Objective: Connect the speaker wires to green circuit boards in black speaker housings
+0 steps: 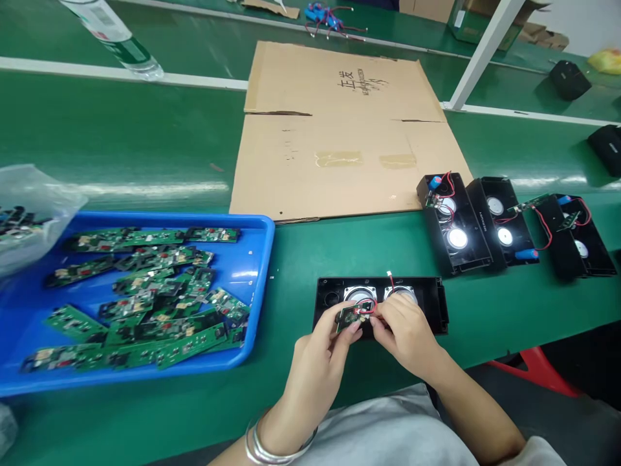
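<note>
our left hand [317,362] slants upward, wrist low, thumb and fingers pinching a green circuit board [348,318] with red wires [367,301] over the black speaker housing [427,299]. our right hand [410,329] angles in, knuckles up, fingertips bunched beside the wires; what it grips, we cannot tell.

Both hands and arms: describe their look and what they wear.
The left hand wears no glove; slim silver bangles circle its wrist. The right hand is also gloveless, its wrist unadorned; a light grey sleeve shows higher up that arm.
</note>
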Demonstrator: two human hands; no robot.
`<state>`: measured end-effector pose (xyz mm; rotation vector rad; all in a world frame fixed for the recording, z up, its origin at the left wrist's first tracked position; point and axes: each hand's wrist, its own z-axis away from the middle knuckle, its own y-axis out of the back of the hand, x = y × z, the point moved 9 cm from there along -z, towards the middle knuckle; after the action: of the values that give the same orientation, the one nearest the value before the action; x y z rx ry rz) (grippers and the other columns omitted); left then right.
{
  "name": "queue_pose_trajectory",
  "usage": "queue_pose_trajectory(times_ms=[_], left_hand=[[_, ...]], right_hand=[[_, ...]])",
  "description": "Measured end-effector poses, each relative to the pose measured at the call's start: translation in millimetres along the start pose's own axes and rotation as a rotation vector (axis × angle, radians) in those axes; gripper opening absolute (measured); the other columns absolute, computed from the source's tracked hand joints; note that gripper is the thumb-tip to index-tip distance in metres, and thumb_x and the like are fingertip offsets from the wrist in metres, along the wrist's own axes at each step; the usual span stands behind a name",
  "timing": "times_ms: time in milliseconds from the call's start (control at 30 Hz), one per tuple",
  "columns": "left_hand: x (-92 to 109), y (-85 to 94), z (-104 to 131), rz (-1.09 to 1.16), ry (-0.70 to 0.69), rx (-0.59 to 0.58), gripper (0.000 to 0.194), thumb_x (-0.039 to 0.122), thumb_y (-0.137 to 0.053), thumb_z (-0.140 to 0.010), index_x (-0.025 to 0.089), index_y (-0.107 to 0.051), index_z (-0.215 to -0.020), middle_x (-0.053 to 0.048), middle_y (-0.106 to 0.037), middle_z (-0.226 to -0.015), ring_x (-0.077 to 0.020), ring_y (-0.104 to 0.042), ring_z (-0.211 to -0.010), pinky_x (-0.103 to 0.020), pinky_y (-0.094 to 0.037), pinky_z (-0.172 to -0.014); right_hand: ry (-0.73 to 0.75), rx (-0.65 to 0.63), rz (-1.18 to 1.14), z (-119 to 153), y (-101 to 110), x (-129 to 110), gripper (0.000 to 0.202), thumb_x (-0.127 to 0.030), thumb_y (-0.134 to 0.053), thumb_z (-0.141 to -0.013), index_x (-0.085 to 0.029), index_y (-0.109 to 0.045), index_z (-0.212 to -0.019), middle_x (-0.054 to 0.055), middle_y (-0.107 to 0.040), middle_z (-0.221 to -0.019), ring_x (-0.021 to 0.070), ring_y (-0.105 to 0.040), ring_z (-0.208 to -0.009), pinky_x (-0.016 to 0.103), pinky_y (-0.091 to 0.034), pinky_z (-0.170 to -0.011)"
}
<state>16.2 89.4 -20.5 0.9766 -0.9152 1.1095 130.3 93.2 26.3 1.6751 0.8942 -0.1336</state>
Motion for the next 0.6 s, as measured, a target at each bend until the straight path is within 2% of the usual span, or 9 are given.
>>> queue_pose_trajectory(times_ms=[167, 400, 600], left_hand=[[1, 0.3, -1, 0.003, -0.022, 0.011, 0.024, 0.034, -0.052, -0.08, 0.022, -0.056, -0.101, -0.001, -0.074, -0.087, -0.0205, -0.07, -0.074, -0.029, -0.059, -0.067], [-1, -3.5, 0, -0.037, -0.106, 0.048, 0.026, 0.037, -0.05, -0.082, 0.021, -0.058, -0.101, -0.003, -0.073, -0.09, -0.0206, -0.07, -0.073, -0.03, -0.06, -0.067], [-1, -5.2, 3, -0.066, -0.177, 0.017, 0.025, 0.033, -0.048, -0.085, 0.022, -0.057, -0.105, -0.005, -0.072, -0.095, -0.0204, -0.07, -0.074, -0.025, -0.06, -0.059]], right_hand=[[-0.01, -0.036, -0.062, 0, -1, 2, 0.025, -0.017, -0.036, -0.091, -0.016, -0.048, -0.07, 0.001, -0.05, -0.063, 0.0133, -0.041, -0.061, 0.025, -0.032, -0.057], [-0.153, -0.061, -0.177, 1, -5, 15, 0.019, -0.014, -0.041, -0.084, -0.017, -0.043, -0.065, -0.001, -0.046, -0.06, 0.0117, -0.041, -0.058, 0.024, -0.032, -0.057], [-0.07, -0.096, -0.145, -1, -5, 9, 0.024, -0.018, -0.035, -0.092, -0.016, -0.047, -0.071, 0.001, -0.05, -0.064, 0.0136, -0.042, -0.061, 0.026, -0.034, -0.06]])
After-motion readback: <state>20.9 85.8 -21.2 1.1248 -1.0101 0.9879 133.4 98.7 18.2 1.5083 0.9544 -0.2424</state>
